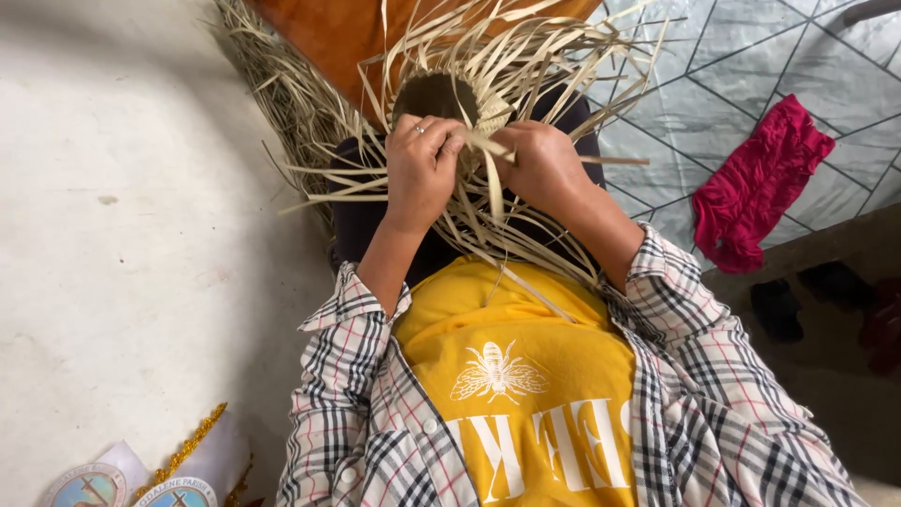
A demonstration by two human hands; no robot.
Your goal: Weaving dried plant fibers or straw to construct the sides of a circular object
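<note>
A half-woven straw basket point(488, 115) rests on my lap, its dark round opening facing me and long pale loose straw strips point(526, 56) fanning out around it. My left hand point(422, 169), with a ring on one finger, grips strips at the basket's near rim. Just to its right, my right hand point(542, 164) pinches a flat strip against the rim. The two hands nearly touch. My plaid shirt sleeves are rolled above the wrists, over a yellow top.
A heap of dry straw point(282, 84) lies on the pale floor at the upper left beside an orange cloth point(328, 33). A crumpled red cloth point(760, 183) sits on the patterned mat at right. Round printed badges with gold tinsel point(183, 455) lie at the lower left.
</note>
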